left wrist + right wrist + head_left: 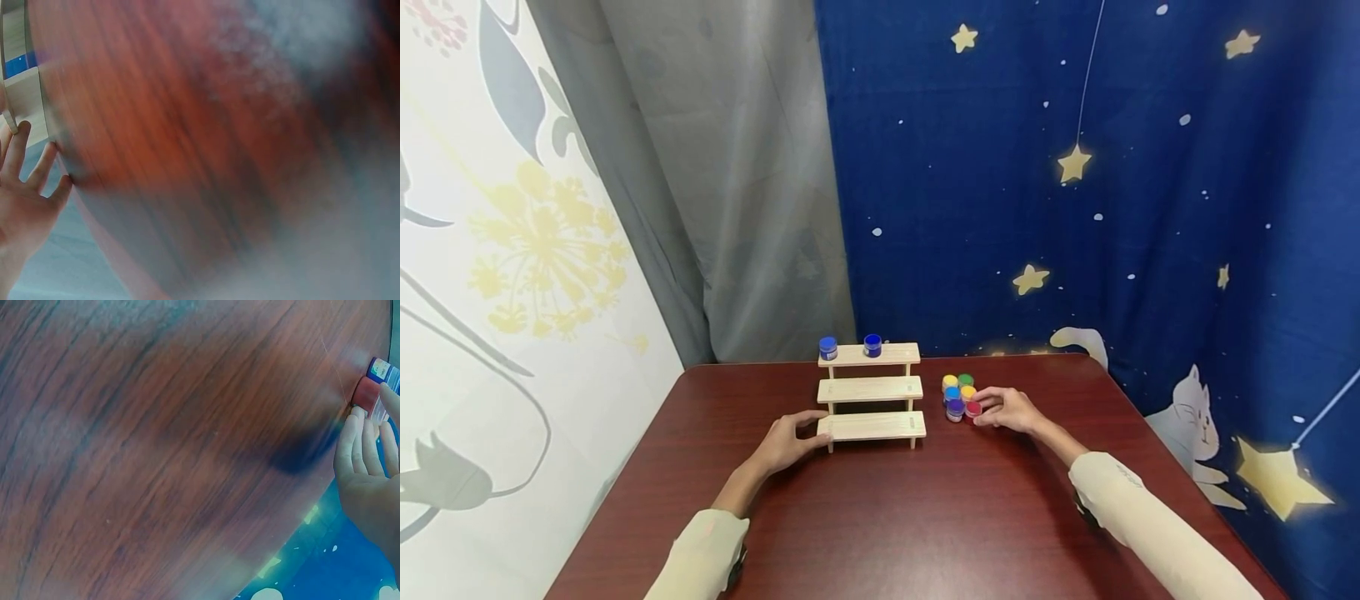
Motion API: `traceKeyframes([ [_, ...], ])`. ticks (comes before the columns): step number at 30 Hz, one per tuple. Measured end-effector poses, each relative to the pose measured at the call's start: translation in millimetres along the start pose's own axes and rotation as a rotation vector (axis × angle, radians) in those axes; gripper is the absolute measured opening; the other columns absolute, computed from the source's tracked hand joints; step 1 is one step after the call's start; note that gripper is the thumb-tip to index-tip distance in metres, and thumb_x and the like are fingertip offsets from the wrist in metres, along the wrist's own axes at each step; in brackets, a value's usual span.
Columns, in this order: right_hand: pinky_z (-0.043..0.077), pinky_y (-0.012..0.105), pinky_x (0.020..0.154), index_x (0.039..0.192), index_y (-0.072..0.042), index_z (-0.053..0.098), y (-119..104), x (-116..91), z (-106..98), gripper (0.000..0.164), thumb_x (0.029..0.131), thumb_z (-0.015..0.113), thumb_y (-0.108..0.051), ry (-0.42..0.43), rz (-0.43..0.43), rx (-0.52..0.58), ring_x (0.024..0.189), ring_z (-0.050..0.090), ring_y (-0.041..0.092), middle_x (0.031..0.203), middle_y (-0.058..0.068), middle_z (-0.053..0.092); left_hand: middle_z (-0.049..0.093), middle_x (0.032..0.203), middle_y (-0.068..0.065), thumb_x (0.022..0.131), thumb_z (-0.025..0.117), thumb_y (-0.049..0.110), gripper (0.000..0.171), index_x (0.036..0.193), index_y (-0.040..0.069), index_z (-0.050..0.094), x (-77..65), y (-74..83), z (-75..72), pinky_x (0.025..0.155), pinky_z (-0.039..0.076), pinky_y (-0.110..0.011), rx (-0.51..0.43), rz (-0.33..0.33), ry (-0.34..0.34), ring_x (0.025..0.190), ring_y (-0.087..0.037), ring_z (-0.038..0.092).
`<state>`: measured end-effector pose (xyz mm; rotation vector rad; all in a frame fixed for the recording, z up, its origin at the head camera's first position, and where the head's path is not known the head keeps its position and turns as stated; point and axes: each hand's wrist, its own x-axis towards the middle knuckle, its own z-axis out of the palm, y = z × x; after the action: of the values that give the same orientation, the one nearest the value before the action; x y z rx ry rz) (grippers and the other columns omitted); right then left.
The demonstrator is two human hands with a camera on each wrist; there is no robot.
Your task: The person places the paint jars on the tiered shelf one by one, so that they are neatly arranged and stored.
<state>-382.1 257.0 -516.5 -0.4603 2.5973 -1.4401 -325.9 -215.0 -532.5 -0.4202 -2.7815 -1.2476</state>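
A three-step wooden display rack (871,426) stands on the table, and my left hand (786,442) grips the left end of its lowest step, thumb in front and fingers behind. In the left wrist view, the spread fingers of the left hand (28,200) lie along the pale wood. To the right of the rack, my right hand (1009,410) pinches a red paint jar (973,409) at the front of a small cluster. The right wrist view has the thumb and fingertips around this red jar (366,394), beside a dark-labelled jar (381,370).
Two blue jars, one at the left end (828,348) and one near the middle (872,346), sit on the top step. Purple (955,410), blue (952,395), green (966,381) and yellow jars (951,383) crowd beside the red one. Curtains hang behind the table (880,525).
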Motion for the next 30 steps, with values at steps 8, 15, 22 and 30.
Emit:
traceKeyframes([
  [8,0.055,0.030,0.060,0.120,0.005,0.068,1,1,4,0.039,0.085,0.085,-0.003,0.001,0.020,0.024,0.094,0.074,0.028,0.113,0.025,0.074,0.070,0.132,-0.008,0.090,0.084,0.033,0.045,0.132,0.021,0.072,0.4,0.2,1.2,0.104,0.049,-0.054,0.003,-0.001,0.003,0.128,-0.035,0.061],
  [15,0.054,0.032,0.060,0.119,0.003,0.068,0,-1,7,0.039,0.085,0.086,-0.004,0.018,0.023,0.020,0.093,0.073,0.024,0.112,0.024,0.074,0.070,0.132,-0.009,0.090,0.084,0.034,0.046,0.132,0.021,0.072,0.4,-1.7,0.8,0.104,0.050,-0.054,0.011,0.006,0.007,0.127,-0.035,0.062],
  [22,0.056,0.033,0.061,0.119,0.002,0.068,1,-2,4,0.038,0.086,0.085,-0.005,0.017,0.018,0.012,0.091,0.074,0.021,0.112,0.022,0.075,0.070,0.133,-0.010,0.090,0.084,0.034,0.046,0.133,0.020,0.072,0.4,-1.8,1.6,0.104,0.050,-0.055,0.014,-0.005,0.009,0.128,-0.036,0.062],
  [30,0.059,0.044,0.068,0.121,0.002,0.069,-9,-1,-6,0.037,0.088,0.084,-0.005,0.036,0.004,-0.020,0.091,0.073,0.019,0.109,0.019,0.076,0.070,0.133,-0.011,0.090,0.084,0.034,0.047,0.133,0.020,0.071,0.9,-0.6,0.9,0.104,0.049,-0.055,0.014,0.004,0.004,0.128,-0.036,0.061],
])
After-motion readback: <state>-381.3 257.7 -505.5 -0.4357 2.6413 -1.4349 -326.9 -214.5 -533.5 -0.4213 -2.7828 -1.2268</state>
